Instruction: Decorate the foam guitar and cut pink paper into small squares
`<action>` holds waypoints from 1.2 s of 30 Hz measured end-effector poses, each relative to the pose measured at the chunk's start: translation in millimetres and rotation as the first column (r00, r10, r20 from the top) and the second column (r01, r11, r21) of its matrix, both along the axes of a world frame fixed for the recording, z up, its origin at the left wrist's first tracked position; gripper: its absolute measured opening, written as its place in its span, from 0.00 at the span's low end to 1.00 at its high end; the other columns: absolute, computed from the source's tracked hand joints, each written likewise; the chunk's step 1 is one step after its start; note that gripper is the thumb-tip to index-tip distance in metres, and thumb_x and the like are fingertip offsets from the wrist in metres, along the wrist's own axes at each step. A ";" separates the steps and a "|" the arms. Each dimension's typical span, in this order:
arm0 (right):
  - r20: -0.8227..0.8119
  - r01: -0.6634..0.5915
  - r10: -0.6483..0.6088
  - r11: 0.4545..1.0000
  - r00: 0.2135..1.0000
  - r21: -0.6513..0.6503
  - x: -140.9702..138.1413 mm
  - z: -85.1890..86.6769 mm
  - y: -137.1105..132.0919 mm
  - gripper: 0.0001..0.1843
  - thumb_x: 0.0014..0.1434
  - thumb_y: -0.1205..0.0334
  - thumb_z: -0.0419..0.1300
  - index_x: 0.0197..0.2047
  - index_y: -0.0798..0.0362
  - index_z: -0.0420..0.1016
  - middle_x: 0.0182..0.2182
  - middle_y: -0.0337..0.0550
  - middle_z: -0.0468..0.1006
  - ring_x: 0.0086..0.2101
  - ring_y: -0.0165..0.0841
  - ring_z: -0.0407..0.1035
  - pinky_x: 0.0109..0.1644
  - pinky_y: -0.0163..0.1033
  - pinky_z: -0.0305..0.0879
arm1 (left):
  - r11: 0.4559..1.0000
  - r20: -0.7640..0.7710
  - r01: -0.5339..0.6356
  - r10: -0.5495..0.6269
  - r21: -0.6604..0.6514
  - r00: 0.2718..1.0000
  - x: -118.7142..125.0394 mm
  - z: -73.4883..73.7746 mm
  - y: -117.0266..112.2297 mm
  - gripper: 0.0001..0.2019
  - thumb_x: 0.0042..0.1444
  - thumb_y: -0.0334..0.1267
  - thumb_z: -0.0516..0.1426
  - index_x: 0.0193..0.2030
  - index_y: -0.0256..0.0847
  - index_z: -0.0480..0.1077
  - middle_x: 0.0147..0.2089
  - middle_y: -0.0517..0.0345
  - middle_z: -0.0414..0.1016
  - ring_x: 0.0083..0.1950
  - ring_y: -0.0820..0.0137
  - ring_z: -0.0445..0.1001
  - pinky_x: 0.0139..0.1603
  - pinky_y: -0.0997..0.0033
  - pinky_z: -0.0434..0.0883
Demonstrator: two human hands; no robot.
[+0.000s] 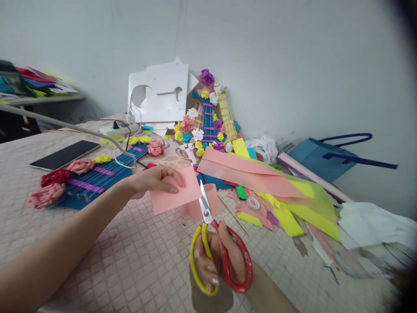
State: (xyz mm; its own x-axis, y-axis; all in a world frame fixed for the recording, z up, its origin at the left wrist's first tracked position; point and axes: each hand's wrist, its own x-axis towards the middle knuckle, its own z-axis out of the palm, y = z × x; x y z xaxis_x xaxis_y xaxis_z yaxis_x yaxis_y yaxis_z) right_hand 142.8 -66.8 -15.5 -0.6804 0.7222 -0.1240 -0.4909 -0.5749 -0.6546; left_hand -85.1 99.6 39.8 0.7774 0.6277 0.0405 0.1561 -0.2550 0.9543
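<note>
My left hand (166, 179) pinches a piece of pink paper (182, 193), thumb on top and fingers along its upper side. More of the same pink paper curls below and to the right of it. In my right hand (218, 254) is a pair of scissors (206, 213) with one red and one yellow handle. Their handles are spread around my fingers, and the blades point up and away, close to the right edge of the paper. Whether the blades touch the paper I cannot tell.
To the left lie a blue guitar-shaped craft (94, 184) with paper flowers and a black tablet (65, 155). Pink paper strips (250, 174) and yellow scraps (289, 217) spread to the right. Behind stand decorated guitar crafts (208, 119), a glue gun (188, 152) and white cut-out board (156, 106).
</note>
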 end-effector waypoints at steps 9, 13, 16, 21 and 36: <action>-0.009 0.014 -0.014 1.000 1.000 0.008 1.1 -0.8 1.3 0.39 0.53 0.28 0.42 0.34 0.60 0.69 0.16 0.33 0.63 0.14 0.24 0.60 0.20 0.33 0.64 | 0.999 0.022 0.050 -0.050 0.022 0.999 4.8 0.2 -5.6 0.08 0.47 0.35 0.63 0.36 0.40 0.75 0.41 0.56 0.76 0.41 0.72 0.72 0.41 0.75 0.68; 0.016 0.045 -0.045 0.999 0.999 -0.003 0.6 -2.4 0.8 0.40 0.51 0.26 0.41 0.31 0.59 0.68 0.15 0.32 0.61 0.12 0.23 0.57 0.18 0.33 0.63 | 0.999 0.006 0.053 -0.053 0.006 0.999 3.3 -1.4 -3.1 0.10 0.47 0.36 0.64 0.37 0.39 0.75 0.41 0.55 0.76 0.41 0.72 0.73 0.41 0.74 0.68; 0.033 0.070 -0.070 0.998 0.997 -0.002 0.2 -3.2 -0.5 0.39 0.51 0.26 0.41 0.30 0.58 0.67 0.14 0.31 0.60 0.11 0.21 0.53 0.16 0.32 0.61 | 0.999 0.000 0.043 -0.043 0.005 0.999 1.7 -2.4 -0.8 0.10 0.47 0.37 0.64 0.37 0.39 0.75 0.41 0.55 0.76 0.41 0.71 0.73 0.40 0.75 0.69; 0.037 0.057 -0.057 0.998 0.998 0.001 -1.1 0.1 -1.7 0.36 0.52 0.28 0.45 0.31 0.57 0.67 0.14 0.30 0.60 0.11 0.21 0.53 0.16 0.30 0.60 | 0.999 0.006 0.049 -0.049 0.013 0.999 1.0 -1.9 -0.4 0.10 0.47 0.37 0.64 0.38 0.40 0.75 0.40 0.55 0.77 0.41 0.71 0.73 0.40 0.75 0.69; 0.052 0.032 -0.034 0.999 0.998 0.039 -0.4 3.5 -0.3 0.42 0.50 0.25 0.39 0.37 0.59 0.68 0.16 0.33 0.62 0.15 0.24 0.57 0.20 0.34 0.62 | 0.984 0.032 0.162 -0.165 0.070 0.986 11.3 -1.9 -7.5 0.09 0.48 0.35 0.63 0.38 0.37 0.75 0.40 0.53 0.77 0.42 0.71 0.73 0.43 0.74 0.69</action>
